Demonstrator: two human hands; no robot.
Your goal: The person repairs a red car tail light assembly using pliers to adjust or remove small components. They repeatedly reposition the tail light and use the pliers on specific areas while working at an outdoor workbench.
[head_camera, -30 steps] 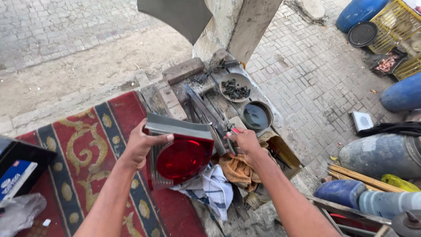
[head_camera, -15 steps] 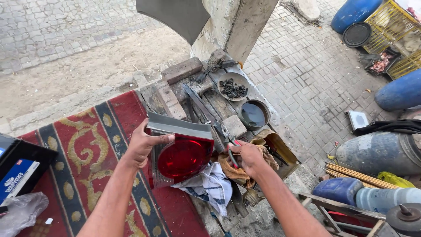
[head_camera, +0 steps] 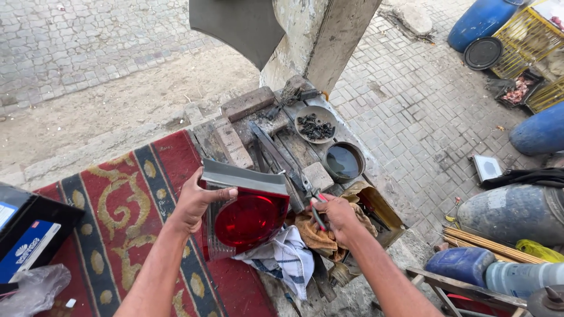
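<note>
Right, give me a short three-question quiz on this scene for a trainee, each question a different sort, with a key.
1. True or false: the left hand grips the red tail lamp by its left edge.
2. Multiple choice: the right hand closes on
A. a brick
B. a red-handled tool
C. a blue barrel
3. Fill the gap: the round bowl near the concrete pillar holds small dark ____ parts.

Key:
1. True; the thumb lies over the lamp's upper rim.
2. B; it is lifted from among the tools beside the brown rag.
3. Metal; they look like bolts or clips, too small to tell which.
</note>
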